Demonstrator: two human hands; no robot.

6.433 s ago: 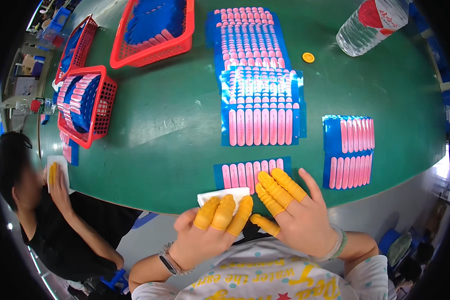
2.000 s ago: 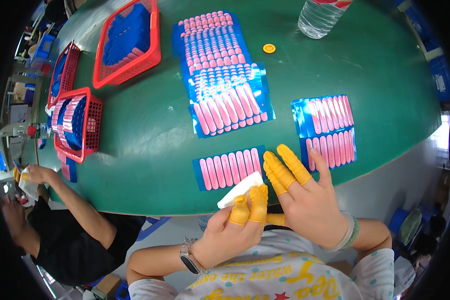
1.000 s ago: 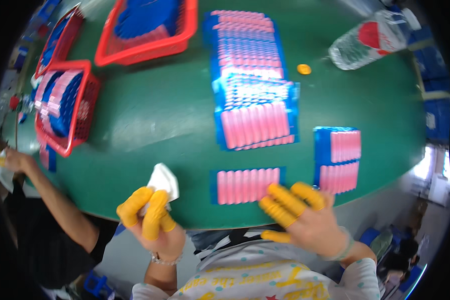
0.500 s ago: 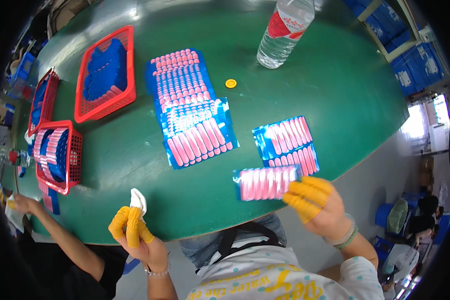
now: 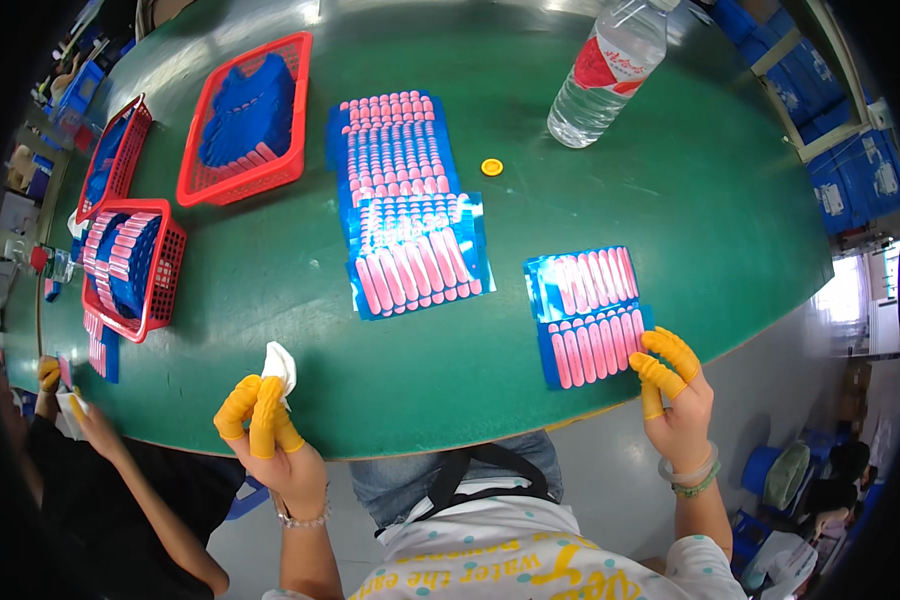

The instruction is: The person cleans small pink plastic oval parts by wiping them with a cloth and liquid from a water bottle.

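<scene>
My left hand, in yellow finger cots, is closed around a folded white cloth above the table's near edge. Yellow finger cots also cover the fingers of my right hand. Its fingertips are spread and touch the right edge of a blue sheet with pink rounded strips. That sheet lies at the near end of a small pile, overlapping another such sheet. Left of it, a long overlapping row of similar blue and pink sheets stretches away from me.
Red baskets of blue sheets stand at the left on the green table. A water bottle stands at the back right, near a rolled yellow finger cot. A co-worker's hand is at far left.
My right hand has brought the blue and pink sheet down onto the small pile, and its fingers have spread. My left hand still grips the white cloth. The view has shifted slightly.
</scene>
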